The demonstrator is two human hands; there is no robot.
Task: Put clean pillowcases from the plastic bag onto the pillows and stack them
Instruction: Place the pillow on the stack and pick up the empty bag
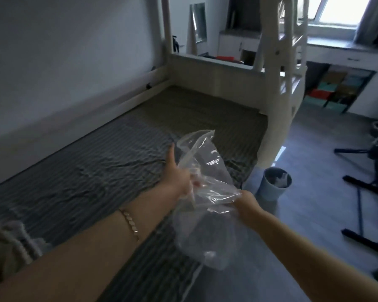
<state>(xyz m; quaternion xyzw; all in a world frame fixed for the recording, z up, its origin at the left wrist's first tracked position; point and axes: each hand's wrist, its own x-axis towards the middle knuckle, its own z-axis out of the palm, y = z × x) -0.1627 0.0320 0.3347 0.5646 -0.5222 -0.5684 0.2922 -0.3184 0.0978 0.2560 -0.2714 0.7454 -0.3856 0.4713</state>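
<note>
A clear, crumpled plastic bag (207, 171) hangs in the air over the bed's right edge; it looks see-through with nothing plainly inside. My left hand (179, 175) grips its upper part, thumb sticking up. My right hand (247, 203) pinches the bag's lower right edge. The bed (92, 171) below has a grey striped sheet, rumpled in the middle. No pillow or pillowcase is plainly in view; a pale knitted fabric (11, 243) lies at the lower left on the bed.
A pale blue waste bin (273, 184) stands on the floor by the bed's corner. A white bunk ladder and post (279, 83) rise at the bed's far end. Dark stand legs (367, 186) spread over the floor at right. A desk with shelves (340, 62) sits under the window.
</note>
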